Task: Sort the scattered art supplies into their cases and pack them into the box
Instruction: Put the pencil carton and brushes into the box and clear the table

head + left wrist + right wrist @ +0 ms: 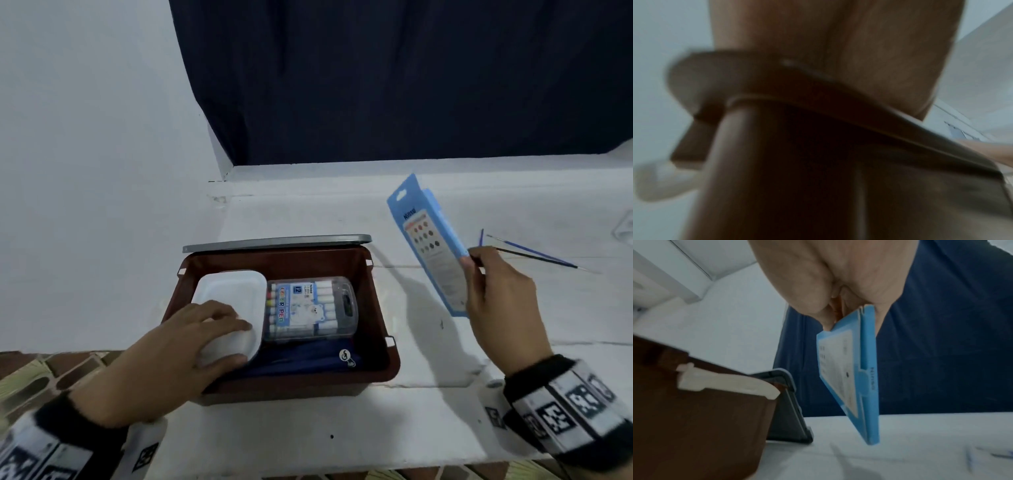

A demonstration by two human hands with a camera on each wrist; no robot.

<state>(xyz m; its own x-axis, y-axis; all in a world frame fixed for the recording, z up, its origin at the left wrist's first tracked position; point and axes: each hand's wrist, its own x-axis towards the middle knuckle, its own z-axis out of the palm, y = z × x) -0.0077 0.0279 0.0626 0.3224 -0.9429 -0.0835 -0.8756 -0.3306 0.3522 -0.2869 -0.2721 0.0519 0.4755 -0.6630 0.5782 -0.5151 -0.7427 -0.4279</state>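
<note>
A brown box (378,294) stands open on the white table. Inside lie a white flat case (229,291), a clear marker case (311,308) and a dark blue pouch (308,359). My left hand (241,342) reaches into the box and grips the near end of the white case, fingers on top and thumb at its edge. My right hand (474,270) holds a flat blue paint pack (428,240) in the air to the right of the box. The right wrist view shows the blue pack (851,378) pinched at its top end. The left wrist view is blurred and shows only the box rim (818,129).
The grey lid (274,241) leans up behind the box. Thin blue and black brushes (534,255) lie on the table at the far right. A dark curtain hangs behind. The table's front edge runs close to me, with patterned floor below.
</note>
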